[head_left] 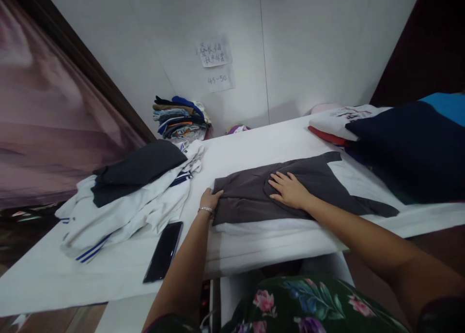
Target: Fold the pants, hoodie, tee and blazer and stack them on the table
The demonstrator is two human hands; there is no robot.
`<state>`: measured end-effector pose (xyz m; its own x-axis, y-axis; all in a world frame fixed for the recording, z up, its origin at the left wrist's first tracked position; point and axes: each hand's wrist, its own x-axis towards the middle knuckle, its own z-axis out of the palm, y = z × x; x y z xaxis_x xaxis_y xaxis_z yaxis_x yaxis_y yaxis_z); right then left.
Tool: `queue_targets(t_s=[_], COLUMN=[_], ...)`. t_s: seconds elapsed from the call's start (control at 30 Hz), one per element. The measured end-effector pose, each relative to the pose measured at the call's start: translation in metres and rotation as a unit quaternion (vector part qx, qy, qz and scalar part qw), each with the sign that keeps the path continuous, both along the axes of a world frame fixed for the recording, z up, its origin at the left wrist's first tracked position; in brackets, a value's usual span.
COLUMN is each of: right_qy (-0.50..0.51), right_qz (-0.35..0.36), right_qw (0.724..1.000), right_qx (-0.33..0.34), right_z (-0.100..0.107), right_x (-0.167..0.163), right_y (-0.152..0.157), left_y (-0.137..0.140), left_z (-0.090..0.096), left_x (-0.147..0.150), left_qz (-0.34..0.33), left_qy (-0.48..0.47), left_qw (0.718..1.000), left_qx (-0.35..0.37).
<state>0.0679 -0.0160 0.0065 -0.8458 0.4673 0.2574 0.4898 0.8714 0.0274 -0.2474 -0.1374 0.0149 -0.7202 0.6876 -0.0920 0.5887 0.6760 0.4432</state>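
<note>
A dark grey garment (247, 207) lies spread out on the white-covered table in front of me, over some white cloth. My left hand (210, 199), with a bracelet at the wrist, is at the garment's left edge. Its thumb rests on top and the other fingers are curled at the edge, mostly hidden. My right hand (289, 191) lies flat on the middle of the garment with its fingers spread. Two narrow parts of the garment stick out at its right end, with white showing between them.
To the left lie a black folded garment (140, 164) and white clothes with blue stripes (127, 217). A black phone (164, 251) is near my left forearm. A clothes stack (180, 117) stands by the wall; a navy pile (410, 149) is at right. Paper notes (215, 52) hang above.
</note>
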Motion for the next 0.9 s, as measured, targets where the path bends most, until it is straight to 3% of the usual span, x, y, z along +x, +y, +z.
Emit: queue_targets(t_s=[0.1,0.17,0.3,0.37,0.5,0.57,0.67,0.77,0.9], right_qy=[-0.006,-0.011,-0.012,-0.009,0.001,0.011,0.061,0.197,0.347], right_qz=[-0.001,-0.001,0.004,0.001,-0.005,-0.005,0.002,0.015,0.055], right_qw=[1.000,1.000,1.000,1.000,1.000,0.999,0.994,0.972,0.928], right_qx=[0.008,0.007,0.000,-0.005,-0.030,-0.050,-0.094,-0.126,-0.125], right_z=[0.000,0.003,0.005,0.005,0.007,0.010,0.017,0.022,0.022], right_x=[0.002,0.002,0.001,0.001,0.000,0.000,0.005,0.022,0.065], right_y=[0.001,0.001,0.000,-0.001,0.000,0.000,-0.002,-0.016,-0.044], left_y=[-0.002,-0.001,0.010,0.016,0.021,0.023,0.026,0.026,0.009], left_z=[0.010,0.019,0.030,0.027,0.010,0.002,-0.003,0.000,0.009], left_x=[0.007,0.021,0.059,0.068,0.057,0.047,0.039,0.038,0.036], left_qz=[0.012,0.002,-0.145,-0.192,-0.156,-0.155,-0.158,-0.155,-0.173], left_qy=[0.041,0.118,0.231,0.229,0.157,0.132,0.127,0.106,0.086], left_qw=[0.999,0.992,0.957,0.952,0.974,0.977,0.978,0.982,0.974], left_qx=[-0.006,0.037,0.101,0.066,-0.041,-0.060,-0.049,-0.025,0.117])
